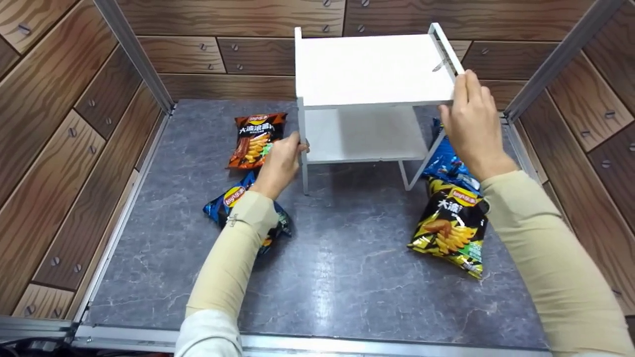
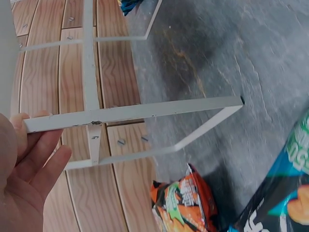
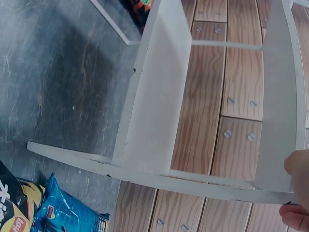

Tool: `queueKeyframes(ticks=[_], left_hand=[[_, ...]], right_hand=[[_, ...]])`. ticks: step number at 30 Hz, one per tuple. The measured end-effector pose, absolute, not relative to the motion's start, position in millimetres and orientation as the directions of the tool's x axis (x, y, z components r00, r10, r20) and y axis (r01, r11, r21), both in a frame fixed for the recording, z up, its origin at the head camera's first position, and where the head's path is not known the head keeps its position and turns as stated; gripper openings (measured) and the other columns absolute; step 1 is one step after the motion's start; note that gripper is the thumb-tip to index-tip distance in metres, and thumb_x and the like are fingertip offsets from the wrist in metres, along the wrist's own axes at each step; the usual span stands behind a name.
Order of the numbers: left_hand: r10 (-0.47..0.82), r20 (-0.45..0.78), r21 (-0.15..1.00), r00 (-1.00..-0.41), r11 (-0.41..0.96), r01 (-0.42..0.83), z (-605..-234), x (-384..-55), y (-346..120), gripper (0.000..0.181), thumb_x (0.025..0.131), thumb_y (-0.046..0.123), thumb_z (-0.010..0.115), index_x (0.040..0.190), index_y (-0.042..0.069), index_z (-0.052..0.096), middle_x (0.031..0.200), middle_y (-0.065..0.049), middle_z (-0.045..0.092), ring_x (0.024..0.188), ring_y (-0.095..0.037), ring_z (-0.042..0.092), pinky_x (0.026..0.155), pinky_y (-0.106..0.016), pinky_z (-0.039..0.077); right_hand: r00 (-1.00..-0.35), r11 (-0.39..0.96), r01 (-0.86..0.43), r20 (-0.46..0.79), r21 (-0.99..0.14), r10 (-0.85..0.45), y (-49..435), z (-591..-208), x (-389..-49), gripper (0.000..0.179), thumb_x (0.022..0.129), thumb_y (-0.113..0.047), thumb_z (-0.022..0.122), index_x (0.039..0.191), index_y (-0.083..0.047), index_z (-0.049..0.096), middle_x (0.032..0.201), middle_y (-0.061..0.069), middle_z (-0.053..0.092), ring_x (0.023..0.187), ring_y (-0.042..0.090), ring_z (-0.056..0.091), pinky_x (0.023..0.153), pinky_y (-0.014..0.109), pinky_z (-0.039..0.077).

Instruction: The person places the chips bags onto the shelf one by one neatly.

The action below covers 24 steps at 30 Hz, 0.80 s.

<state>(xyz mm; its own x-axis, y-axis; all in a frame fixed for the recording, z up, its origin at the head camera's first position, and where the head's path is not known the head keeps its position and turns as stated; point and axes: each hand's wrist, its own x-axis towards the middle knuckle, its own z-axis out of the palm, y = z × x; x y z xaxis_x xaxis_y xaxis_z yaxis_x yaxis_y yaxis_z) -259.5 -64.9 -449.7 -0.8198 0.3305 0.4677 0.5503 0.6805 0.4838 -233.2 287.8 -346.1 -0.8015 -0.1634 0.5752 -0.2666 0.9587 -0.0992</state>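
The white rack (image 1: 367, 94) stands or hovers towards the far edge of the table (image 1: 347, 277), somewhat right of its middle; I can't tell whether all its feet touch down. It looks fairly light for its bulk, stiff, hard to break but easy to chip: the left wrist view shows a dark mark (image 2: 96, 123) at a joint. I'd take hold by the thin side frames rather than the smooth panels, where fingers might slide, and one on each side should keep it level. That's roughly the grip here: the left hand (image 1: 282, 163) is curled round the left upright (image 1: 301, 119), and the right hand (image 1: 474, 124) clasps the right top rail (image 1: 449, 49) near its front corner. From the head, the right arm partly covers a blue bag (image 3: 72, 210); the right wrist view shows it beside the yellow-and-black bag (image 1: 451, 228).
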Motion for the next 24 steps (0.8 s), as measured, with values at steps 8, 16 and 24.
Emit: queueKeyframes(ticks=[8,16,24], left_hand=[[0.308,0.495,0.464,-0.812,0.697,0.547,-447.6,-254.6,-85.9,0.013,0.099,0.01,0.057,0.095,-0.003,0.058,0.088,-0.017,0.071,0.084,-0.037,0.07,0.074,-0.045,0.058],[0.315,0.434,0.479,-0.844,0.712,0.513,-443.3,-247.5,-88.9,0.019,0.102,0.016,0.054,0.095,-0.001,0.057,0.084,-0.017,0.068,0.076,-0.034,0.069,0.062,-0.043,0.054],[0.295,0.458,0.461,-0.839,0.728,0.508,-419.6,-249.5,-97.7,0.029,0.098,0.027,0.06,0.108,-0.001,0.064,0.094,-0.015,0.071,0.084,-0.029,0.068,0.073,-0.038,0.056]], right_hand=[[-0.764,0.946,-0.308,0.618,-0.097,-0.185,270.6,-353.2,-221.4,0.057,0.098,-0.012,0.06,0.141,0.018,0.038,0.146,0.037,0.04,0.106,0.051,0.055,0.097,0.057,0.049],[-0.756,0.96,-0.272,0.631,-0.063,-0.173,264.8,-357.3,-218.3,0.057,0.098,-0.012,0.06,0.141,0.019,0.038,0.145,0.039,0.04,0.104,0.052,0.056,0.096,0.058,0.049],[-0.747,0.968,-0.245,0.645,-0.046,-0.158,262.4,-358.8,-218.4,0.056,0.098,-0.012,0.058,0.141,0.018,0.038,0.146,0.039,0.04,0.103,0.053,0.057,0.093,0.059,0.049]])
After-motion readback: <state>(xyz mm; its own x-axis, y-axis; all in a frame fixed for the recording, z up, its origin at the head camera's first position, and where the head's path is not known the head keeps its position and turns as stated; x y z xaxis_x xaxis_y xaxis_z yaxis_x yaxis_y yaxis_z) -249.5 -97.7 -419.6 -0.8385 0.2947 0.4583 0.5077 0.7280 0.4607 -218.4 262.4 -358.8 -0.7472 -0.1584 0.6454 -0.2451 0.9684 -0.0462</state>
